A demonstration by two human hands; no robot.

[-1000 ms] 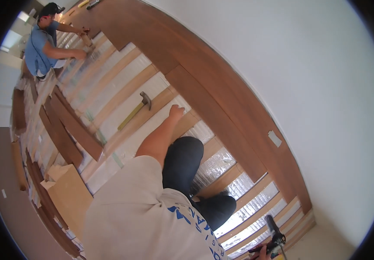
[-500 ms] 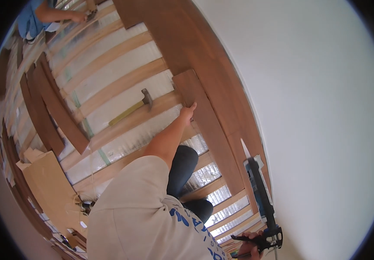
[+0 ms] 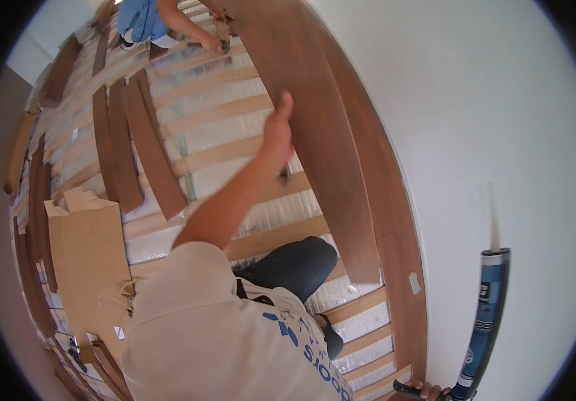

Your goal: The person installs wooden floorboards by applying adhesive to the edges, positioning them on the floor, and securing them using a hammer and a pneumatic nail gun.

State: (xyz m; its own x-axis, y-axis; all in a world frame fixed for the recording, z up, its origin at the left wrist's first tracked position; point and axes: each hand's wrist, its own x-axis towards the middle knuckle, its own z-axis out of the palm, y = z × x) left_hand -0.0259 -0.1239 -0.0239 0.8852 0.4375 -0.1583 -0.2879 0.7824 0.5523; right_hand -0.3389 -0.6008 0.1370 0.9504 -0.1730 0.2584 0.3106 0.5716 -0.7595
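My left hand (image 3: 279,134) is stretched forward at the left edge of a long brown floor plank (image 3: 325,174), its thumb pointing up. Motion smears it, so the fingers do not show clearly. Just below the wrist, a dark bit of the hammer's head (image 3: 284,176) peeks out; my forearm hides most of the tool. At the lower right, my right hand (image 3: 428,390) grips a caulking gun loaded with a blue tube (image 3: 485,321). The pale nozzle points up in front of the white wall, clear of the planks.
Pale wooden battens (image 3: 274,235) cross silvery foil under the floor. Loose brown planks (image 3: 151,150) lie to the left, near an opened cardboard box (image 3: 87,260). A co-worker's hand (image 3: 213,44) is low over the battens at the far end. The white wall (image 3: 475,113) bounds the right.
My view has swung. My left hand has moved farther ahead along the plank's edge. The plank now runs in line with the far boards. The caulking gun has shifted right, before the wall.
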